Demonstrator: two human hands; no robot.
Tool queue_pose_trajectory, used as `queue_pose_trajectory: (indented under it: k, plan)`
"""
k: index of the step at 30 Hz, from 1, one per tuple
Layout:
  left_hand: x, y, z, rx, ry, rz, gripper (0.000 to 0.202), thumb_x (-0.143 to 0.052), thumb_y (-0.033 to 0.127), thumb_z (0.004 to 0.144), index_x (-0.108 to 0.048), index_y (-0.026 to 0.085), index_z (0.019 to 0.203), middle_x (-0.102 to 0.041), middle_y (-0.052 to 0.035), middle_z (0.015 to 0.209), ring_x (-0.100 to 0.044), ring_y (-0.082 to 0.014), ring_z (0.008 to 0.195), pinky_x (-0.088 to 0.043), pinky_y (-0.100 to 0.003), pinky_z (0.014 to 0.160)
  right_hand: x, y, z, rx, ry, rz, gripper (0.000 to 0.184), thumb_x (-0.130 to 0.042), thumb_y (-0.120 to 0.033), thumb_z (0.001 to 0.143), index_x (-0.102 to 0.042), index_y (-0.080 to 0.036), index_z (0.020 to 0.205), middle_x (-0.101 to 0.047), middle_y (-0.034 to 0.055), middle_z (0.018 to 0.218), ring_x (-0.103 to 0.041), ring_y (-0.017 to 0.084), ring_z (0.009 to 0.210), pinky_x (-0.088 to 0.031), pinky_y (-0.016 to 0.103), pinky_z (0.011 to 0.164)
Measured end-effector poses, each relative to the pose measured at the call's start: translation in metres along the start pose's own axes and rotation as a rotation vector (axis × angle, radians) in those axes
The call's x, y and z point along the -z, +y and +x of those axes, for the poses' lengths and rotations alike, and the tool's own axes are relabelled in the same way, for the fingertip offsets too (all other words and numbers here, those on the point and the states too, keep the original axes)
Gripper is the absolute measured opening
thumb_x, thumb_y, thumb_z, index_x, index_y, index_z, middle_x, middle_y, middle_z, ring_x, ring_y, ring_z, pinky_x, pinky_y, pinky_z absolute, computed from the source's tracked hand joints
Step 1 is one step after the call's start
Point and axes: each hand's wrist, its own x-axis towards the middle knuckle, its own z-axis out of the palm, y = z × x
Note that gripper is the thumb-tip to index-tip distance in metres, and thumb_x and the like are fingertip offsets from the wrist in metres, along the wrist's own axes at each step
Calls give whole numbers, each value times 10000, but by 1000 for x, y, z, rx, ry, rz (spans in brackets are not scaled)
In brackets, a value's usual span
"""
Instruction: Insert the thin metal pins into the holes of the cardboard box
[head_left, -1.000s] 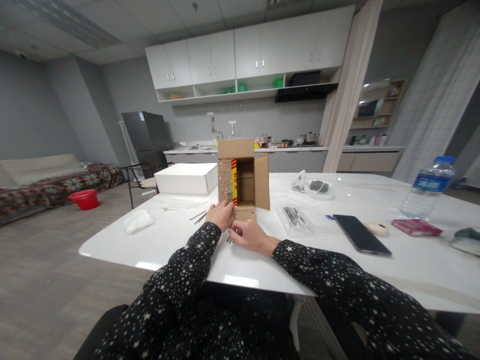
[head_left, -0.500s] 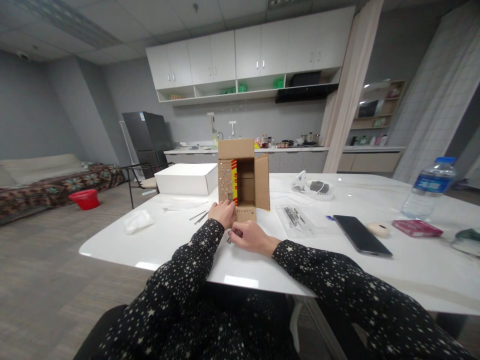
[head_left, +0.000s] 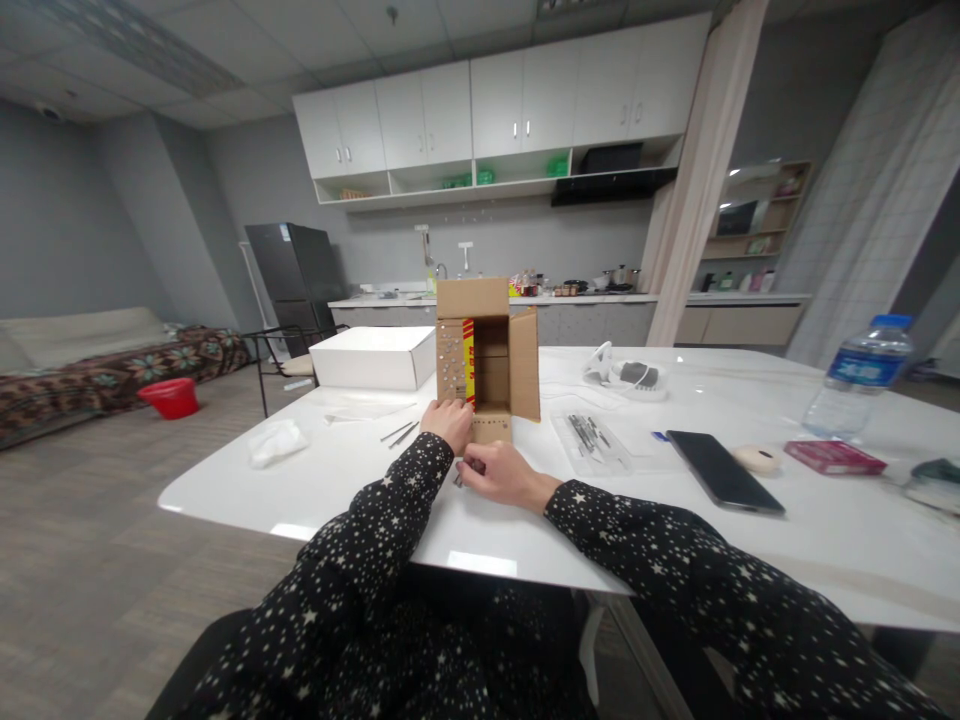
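The left hand's fingers are bent and close together at the lower left front of one open brown cardboard box; whether they grip anything cannot be told. The right hand's fingers are curled narrow around one small dark metallic piece, mostly hidden. The box stands just beyond both hands on the glossy white bench, its opening facing them. Two thin grey metal rods lie left of the left hand; one clear plastic case of slim tools, too small to count, lies right of the box.
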Motion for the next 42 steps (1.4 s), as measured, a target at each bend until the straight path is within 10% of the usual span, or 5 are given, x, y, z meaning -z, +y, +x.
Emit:
queue_pose_trajectory:
  k: [42]
  plan:
    - [58, -6, -12, 56, 60, -299, 107, -516, 300, 729, -543, 196, 724, -636, -36, 705, -594, -196, 689, -377, -280, 603, -3, 8, 0, -65, 18, -95, 184, -532, -241, 847, -608, -164, 699, -623, 14, 614, -518, 111, 548, -284, 227, 526]
